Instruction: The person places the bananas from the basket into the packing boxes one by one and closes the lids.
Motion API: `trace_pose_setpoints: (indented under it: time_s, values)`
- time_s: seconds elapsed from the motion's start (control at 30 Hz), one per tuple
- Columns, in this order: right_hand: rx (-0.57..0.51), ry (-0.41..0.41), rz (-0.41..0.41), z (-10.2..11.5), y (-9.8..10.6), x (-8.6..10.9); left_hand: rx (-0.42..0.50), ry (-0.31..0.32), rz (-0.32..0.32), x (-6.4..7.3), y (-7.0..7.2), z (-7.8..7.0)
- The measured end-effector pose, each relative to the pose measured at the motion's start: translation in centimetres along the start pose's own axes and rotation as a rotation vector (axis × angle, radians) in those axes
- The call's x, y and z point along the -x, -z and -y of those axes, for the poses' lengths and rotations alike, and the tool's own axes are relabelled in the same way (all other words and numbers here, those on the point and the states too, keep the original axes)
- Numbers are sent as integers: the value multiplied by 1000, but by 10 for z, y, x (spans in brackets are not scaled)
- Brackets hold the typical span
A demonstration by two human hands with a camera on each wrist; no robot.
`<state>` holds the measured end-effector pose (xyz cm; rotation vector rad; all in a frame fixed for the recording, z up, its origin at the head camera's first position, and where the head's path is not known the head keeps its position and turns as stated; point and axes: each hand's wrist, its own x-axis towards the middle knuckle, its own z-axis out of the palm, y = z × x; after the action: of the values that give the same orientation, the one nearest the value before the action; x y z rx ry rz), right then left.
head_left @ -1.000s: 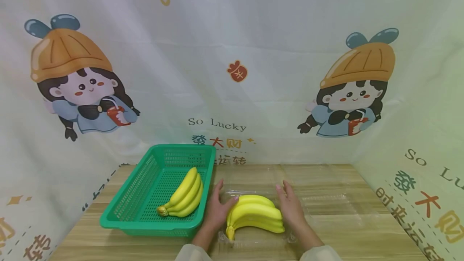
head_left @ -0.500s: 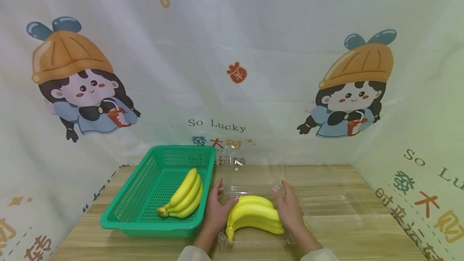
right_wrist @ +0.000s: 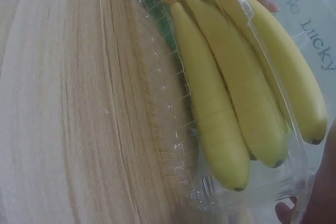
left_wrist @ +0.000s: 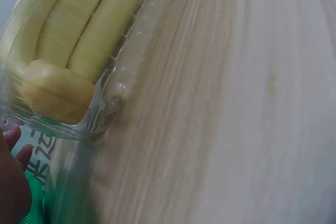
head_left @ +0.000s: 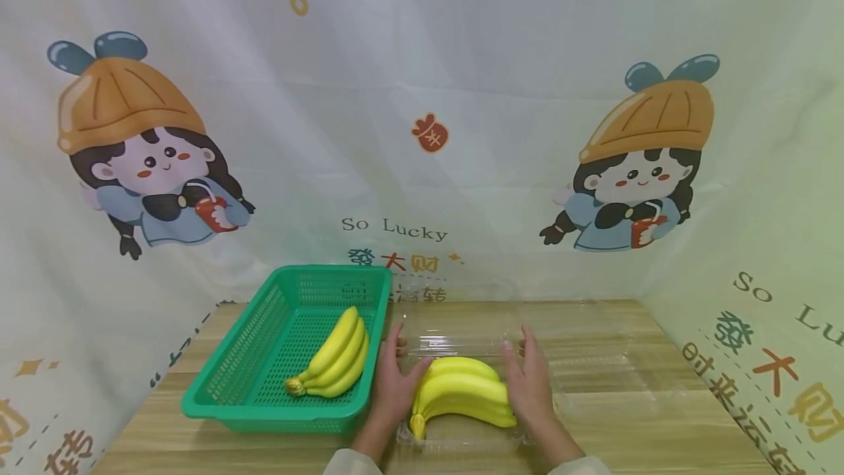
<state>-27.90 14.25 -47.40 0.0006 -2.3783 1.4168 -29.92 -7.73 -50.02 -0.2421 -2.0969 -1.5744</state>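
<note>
A bunch of yellow bananas (head_left: 464,391) lies in a clear plastic clamshell box (head_left: 461,448) at the table's front. Its transparent lid (head_left: 438,343) leans back behind the fruit. My left hand (head_left: 394,388) holds the box's left side, thumb over the rim by the bananas and fingers outside. On the opposite side, my right hand (head_left: 532,390) holds the box, its thumb near the banana tips. The left wrist view shows the stem end (left_wrist: 58,92) through the plastic; the right wrist view shows the dark tips (right_wrist: 239,187).
Left of the box stands a green plastic basket (head_left: 198,403) with another banana bunch (head_left: 336,358) inside. Further clear plastic containers (head_left: 593,365) lie to the right on the wooden table (head_left: 686,446). A printed cloth (head_left: 501,167) hangs behind and at the sides.
The lid swung up to a more upright position half a second ago and now leans back lower again. Both hands stay at the box's sides; the right fingers have shifted slightly.
</note>
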Motion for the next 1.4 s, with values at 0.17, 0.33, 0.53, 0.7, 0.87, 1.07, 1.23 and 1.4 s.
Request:
trace_pose_setpoints:
  time_s: [0.17, 0.33, 0.53, 0.7, 0.87, 1.07, 1.23, 1.4]
  values:
    - [-14, 40, -58, -2, 1, 1, 37, -57, -14, 2, 1, 1]
    - [-56, 101, -117, -3, 2, 2, 41, -104, -15, 3, 3, 0]
    - [-108, 197, -264, -2, 3, 3, 7, -49, 50, 2, 6, -6]
    - [-115, 219, -310, 0, 3, 4, -24, -31, 61, 1, 7, -13]
    - [-150, 210, -331, 2, 4, 4, -9, -21, 46, 1, 7, -23]
    - [-182, 304, -408, 8, 6, 4, 11, -39, 26, 1, 8, -35]
    - [-204, 326, -421, 14, 9, 5, 44, -44, 18, 2, 9, -42]
    - [-239, 323, -402, 21, 12, 7, 72, -75, 19, 3, 11, -49]
